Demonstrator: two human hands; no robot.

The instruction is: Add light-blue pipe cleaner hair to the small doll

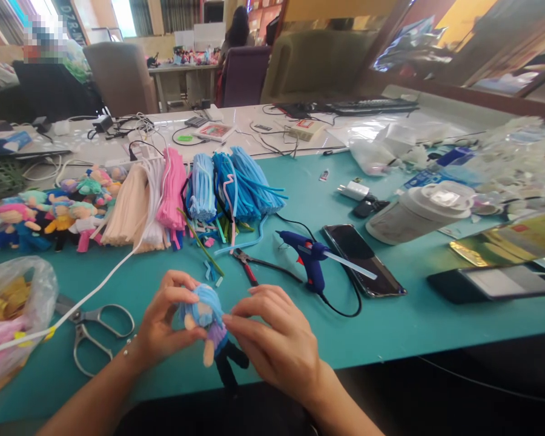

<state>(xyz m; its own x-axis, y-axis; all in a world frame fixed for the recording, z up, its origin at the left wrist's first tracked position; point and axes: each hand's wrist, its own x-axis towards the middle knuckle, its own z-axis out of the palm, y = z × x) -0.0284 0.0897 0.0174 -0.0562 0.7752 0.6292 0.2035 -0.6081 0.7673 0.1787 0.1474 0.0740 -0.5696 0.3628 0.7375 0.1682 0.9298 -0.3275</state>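
Note:
A small doll [217, 336] with light blue hair, a lilac top and black legs is held above the front edge of the green mat. My left hand [166, 321] grips its head, thumb below and fingers on top. On the other side, my right hand [275, 339] pinches the blue hair at the doll's right side between thumb and fingertips. Beyond my hands lie red-handled pliers [249, 272] and a dark blue glue gun [312, 257] with a clear stick in it. Bundles of pipe cleaners in blue [249, 181], pink [173, 191] and beige [126, 206] lie behind.
Scissors [88, 324] and a plastic bag [22, 303] lie at the left, crossed by a white cable [113, 272]. Finished dolls [59, 212] are piled at the back left. Phone [363, 257], lidded cup [420, 209] and black box [490, 283] are at the right.

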